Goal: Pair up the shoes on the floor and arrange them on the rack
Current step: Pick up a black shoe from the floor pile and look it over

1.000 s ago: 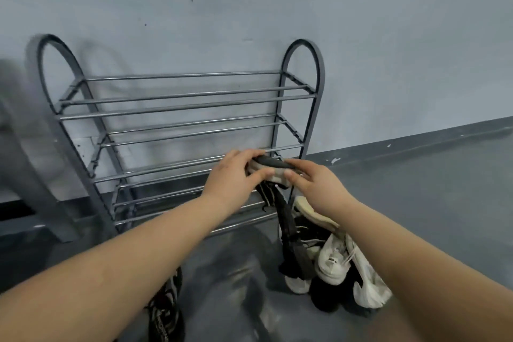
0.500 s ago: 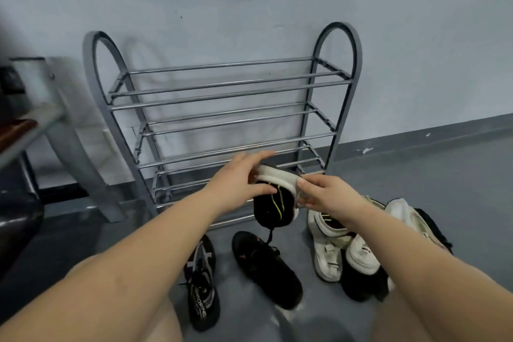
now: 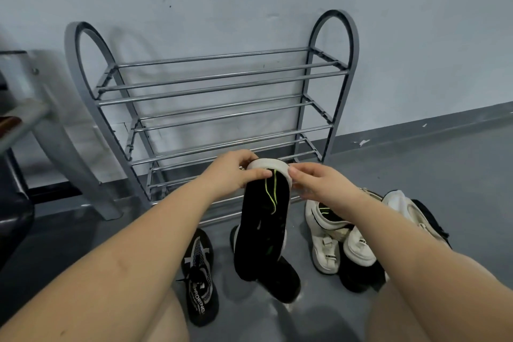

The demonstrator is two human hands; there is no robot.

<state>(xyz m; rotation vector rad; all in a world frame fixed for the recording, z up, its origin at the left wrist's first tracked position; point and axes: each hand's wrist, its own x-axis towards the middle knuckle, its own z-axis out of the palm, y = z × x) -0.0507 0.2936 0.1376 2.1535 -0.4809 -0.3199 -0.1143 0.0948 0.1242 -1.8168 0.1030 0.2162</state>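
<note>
A black shoe with a white sole and green laces [image 3: 262,222] hangs in the air in front of the grey metal rack [image 3: 219,119]. My left hand [image 3: 233,172] and my right hand [image 3: 319,183] both pinch its white upper end. Under it a second black shoe [image 3: 280,277] lies on the floor. A black and grey patterned sneaker [image 3: 200,275] lies to the left. White shoes [image 3: 330,241] lie in a heap to the right. No shoes sit on the rack's shelves.
The rack stands against a pale wall [image 3: 416,36]. A grey slanted furniture leg [image 3: 69,153] and a dark seat [image 3: 14,219] stand at the left. More white and dark shoes [image 3: 410,211] lie at the far right on the grey floor [image 3: 458,175].
The view tilted down and nearer to the floor. Both hands kept hold of the black shoe, which now hangs longer, its toe pointing down over the second black shoe.
</note>
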